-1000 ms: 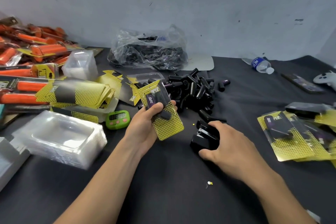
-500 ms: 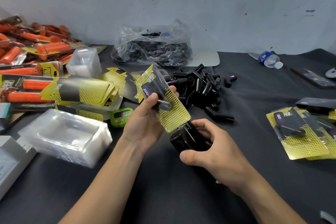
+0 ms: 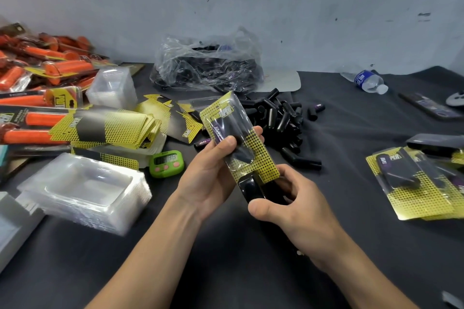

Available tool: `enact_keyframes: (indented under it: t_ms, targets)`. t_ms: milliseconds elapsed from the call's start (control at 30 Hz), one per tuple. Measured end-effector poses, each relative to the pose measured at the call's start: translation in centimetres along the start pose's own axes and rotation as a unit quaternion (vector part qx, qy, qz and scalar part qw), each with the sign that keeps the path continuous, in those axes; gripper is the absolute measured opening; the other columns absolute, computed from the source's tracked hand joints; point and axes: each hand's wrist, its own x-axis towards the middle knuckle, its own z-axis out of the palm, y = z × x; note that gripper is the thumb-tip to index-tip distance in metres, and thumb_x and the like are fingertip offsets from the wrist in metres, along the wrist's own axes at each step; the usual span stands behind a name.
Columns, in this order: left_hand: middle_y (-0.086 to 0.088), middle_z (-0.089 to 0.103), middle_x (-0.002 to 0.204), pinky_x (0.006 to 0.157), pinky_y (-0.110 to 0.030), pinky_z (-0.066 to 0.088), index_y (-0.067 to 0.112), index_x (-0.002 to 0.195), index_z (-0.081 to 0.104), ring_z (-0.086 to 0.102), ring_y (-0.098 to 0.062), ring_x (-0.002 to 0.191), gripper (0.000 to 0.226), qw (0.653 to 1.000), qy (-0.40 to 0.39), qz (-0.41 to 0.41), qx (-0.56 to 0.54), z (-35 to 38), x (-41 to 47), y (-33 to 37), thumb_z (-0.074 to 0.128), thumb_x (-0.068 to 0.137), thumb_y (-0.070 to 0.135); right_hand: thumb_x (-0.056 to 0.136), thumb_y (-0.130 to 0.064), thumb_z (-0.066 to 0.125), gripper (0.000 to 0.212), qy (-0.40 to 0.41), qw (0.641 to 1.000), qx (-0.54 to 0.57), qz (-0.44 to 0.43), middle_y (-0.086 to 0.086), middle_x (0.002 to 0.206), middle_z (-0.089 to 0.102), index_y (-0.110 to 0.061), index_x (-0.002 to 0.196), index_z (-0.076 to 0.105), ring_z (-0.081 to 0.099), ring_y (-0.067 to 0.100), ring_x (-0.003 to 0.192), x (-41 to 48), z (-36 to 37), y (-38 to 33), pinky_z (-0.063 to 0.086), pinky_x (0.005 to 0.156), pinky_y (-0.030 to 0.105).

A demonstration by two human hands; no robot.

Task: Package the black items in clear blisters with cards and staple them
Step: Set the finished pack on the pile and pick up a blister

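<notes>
Left hand (image 3: 213, 173): grasps the carded blister pack (image 3: 238, 133), thumb across its face.
Right hand (image 3: 291, 206): clenched round the black stapler (image 3: 251, 189).
Pack axis: slants up-left from the stapler, lower edge meeting it.

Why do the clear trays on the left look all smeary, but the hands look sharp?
Head view: the tray stack near the left edge is blurred, likely from head motion and the wide lens; the left hand and right hand in the middle are crisp; the plastic bag shows white glare.
</notes>
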Motion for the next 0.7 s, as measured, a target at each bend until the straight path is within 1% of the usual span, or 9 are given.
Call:
enact_keyframes:
  t_ms: [67,233,333,400,500,567,633,700]
  targets:
    - [-0.013,0.069,0.132,0.089,-0.044,0.059,-0.001,0.143,0.051,0.069,-0.023,0.117,0.057,1.000,-0.012,0.010,-0.004,-0.11,0.07,0.00,0.061,0.091,0.021,0.067,-0.043,0.085,0.049,0.001,1.000,0.009,0.001,-0.006,0.104,0.077,-0.035,0.112,0.069,0.074,0.014,0.095,0.06,0.02,0.04,0.060,0.089,0.049]
    - [-0.014,0.068,0.134,0.088,-0.042,0.059,0.000,0.141,0.053,0.068,-0.025,0.121,0.060,0.999,-0.028,0.020,-0.014,-0.24,0.10,-0.29,0.067,0.088,0.024,0.069,-0.041,0.086,0.046,0.005,0.999,0.037,0.005,-0.002,0.104,0.077,-0.031,0.112,0.070,0.073,0.020,0.097,0.20,0.14,0.19,0.059,0.090,0.054]
    - [-0.014,0.068,0.134,0.090,-0.042,0.059,0.002,0.136,0.059,0.067,-0.025,0.122,0.051,0.999,-0.039,0.020,-0.018,-0.14,0.09,-0.44,0.066,0.089,0.023,0.068,-0.041,0.086,0.047,0.025,0.998,0.057,0.006,0.003,0.103,0.077,-0.026,0.110,0.070,0.071,0.032,0.101,0.28,0.21,0.23,0.056,0.093,0.060]
    - [-0.014,0.067,0.135,0.092,-0.043,0.058,0.004,0.134,0.061,0.067,-0.026,0.123,0.048,0.999,-0.042,0.017,-0.019,-0.05,0.10,-0.45,0.066,0.090,0.022,0.068,-0.039,0.086,0.046,0.031,0.997,0.075,0.008,0.005,0.102,0.078,-0.024,0.108,0.071,0.070,0.036,0.102,0.35,0.24,0.22,0.054,0.095,0.063]
    - [-0.014,0.068,0.135,0.093,-0.044,0.058,0.003,0.136,0.058,0.067,-0.025,0.121,0.051,0.999,-0.036,0.016,-0.013,0.01,0.09,-0.47,0.065,0.090,0.022,0.065,-0.036,0.086,0.044,0.037,0.994,0.099,0.009,0.013,0.101,0.076,-0.020,0.104,0.072,0.068,0.044,0.103,0.52,0.41,0.16,0.053,0.094,0.066]
    - [-0.014,0.068,0.134,0.093,-0.043,0.058,0.003,0.135,0.059,0.067,-0.025,0.121,0.053,0.999,-0.030,0.014,-0.012,0.14,0.05,-0.40,0.068,0.087,0.024,0.063,-0.035,0.086,0.044,0.044,0.993,0.111,0.014,0.020,0.100,0.074,-0.017,0.100,0.071,0.065,0.050,0.101,0.65,0.52,0.13,0.052,0.091,0.069]
    - [-0.014,0.068,0.134,0.091,-0.041,0.058,0.002,0.137,0.058,0.068,-0.024,0.120,0.057,1.000,-0.021,0.012,-0.010,0.23,0.03,-0.35,0.069,0.085,0.024,0.062,-0.035,0.085,0.042,0.046,0.992,0.114,0.016,0.016,0.098,0.076,-0.019,0.098,0.072,0.068,0.048,0.099,0.69,0.64,-0.04,0.053,0.091,0.067]
    - [-0.015,0.069,0.132,0.089,-0.040,0.059,-0.002,0.141,0.054,0.069,-0.025,0.117,0.063,1.000,-0.013,0.006,-0.009,0.25,-0.02,-0.32,0.069,0.086,0.025,0.060,-0.036,0.084,0.040,0.051,0.993,0.109,0.014,0.011,0.094,0.078,-0.021,0.095,0.073,0.072,0.039,0.091,0.60,0.74,-0.24,0.056,0.089,0.064]
